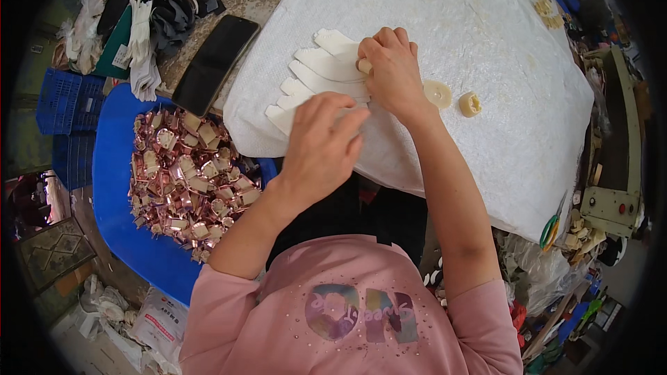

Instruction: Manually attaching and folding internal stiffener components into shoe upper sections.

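Observation:
My right hand (397, 72) is closed around a small beige cylinder-shaped piece (364, 66), whose end shows beside the fingers. It is over the right ends of several flat white pieces (321, 63) with scalloped edges, fanned out in overlapping rows on the white cloth-covered table (500, 159). Lower and to the left, my left hand (323, 140) hovers by the nearest white pieces, its fingers bent and apart, with nothing seen in them. Just right of my right wrist lie a flat beige disc (438, 94) and a short beige ring-like piece (470, 104).
A blue tub (111, 187) full of shiny copper-pink pieces (191, 173) stands at left. A black phone (215, 66) lies by the table's left edge, near gloves (142, 48). Scissors (549, 231) hang at the right edge. Pale pieces (549, 10) lie at the far right.

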`<move>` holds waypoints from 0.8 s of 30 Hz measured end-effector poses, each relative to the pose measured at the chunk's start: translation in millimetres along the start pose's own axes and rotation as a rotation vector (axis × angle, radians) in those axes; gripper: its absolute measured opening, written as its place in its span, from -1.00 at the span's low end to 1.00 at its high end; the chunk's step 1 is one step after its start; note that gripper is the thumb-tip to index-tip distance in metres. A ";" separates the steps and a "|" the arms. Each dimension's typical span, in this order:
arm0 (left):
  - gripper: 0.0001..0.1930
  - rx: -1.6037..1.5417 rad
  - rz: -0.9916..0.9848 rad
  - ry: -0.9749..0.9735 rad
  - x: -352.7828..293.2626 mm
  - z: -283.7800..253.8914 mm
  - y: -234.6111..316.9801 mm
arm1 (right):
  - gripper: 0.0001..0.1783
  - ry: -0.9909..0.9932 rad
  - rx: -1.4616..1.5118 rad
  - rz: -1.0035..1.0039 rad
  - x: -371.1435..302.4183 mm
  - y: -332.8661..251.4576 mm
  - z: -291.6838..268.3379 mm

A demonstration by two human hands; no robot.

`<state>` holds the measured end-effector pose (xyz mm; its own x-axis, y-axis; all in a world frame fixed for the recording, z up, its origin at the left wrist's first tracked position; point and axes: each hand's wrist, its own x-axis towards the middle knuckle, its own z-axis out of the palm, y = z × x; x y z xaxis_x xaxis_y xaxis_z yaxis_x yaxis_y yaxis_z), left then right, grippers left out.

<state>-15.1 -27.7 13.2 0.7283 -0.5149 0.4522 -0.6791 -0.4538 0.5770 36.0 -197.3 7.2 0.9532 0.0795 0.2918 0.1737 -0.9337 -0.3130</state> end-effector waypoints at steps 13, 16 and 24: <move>-0.55 0.114 0.080 -0.079 6.7 27.7 -8.7 | -0.79 -0.080 0.000 -0.067 -11.3 -14.3 -27.0; -0.55 0.093 0.096 -0.075 8.3 28.4 -9.3 | -0.76 -0.053 -0.027 -0.068 -9.9 -24.1 -30.3; -0.61 0.147 0.105 -0.098 6.6 25.5 -8.9 | -0.68 0.201 0.818 -0.018 29.0 -42.1 -89.6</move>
<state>-6.6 -45.6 -6.3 0.6450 -0.6304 0.4319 -0.7623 -0.4910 0.4217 34.1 -186.9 109.8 0.8997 -0.0445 0.4343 0.3870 -0.3792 -0.8405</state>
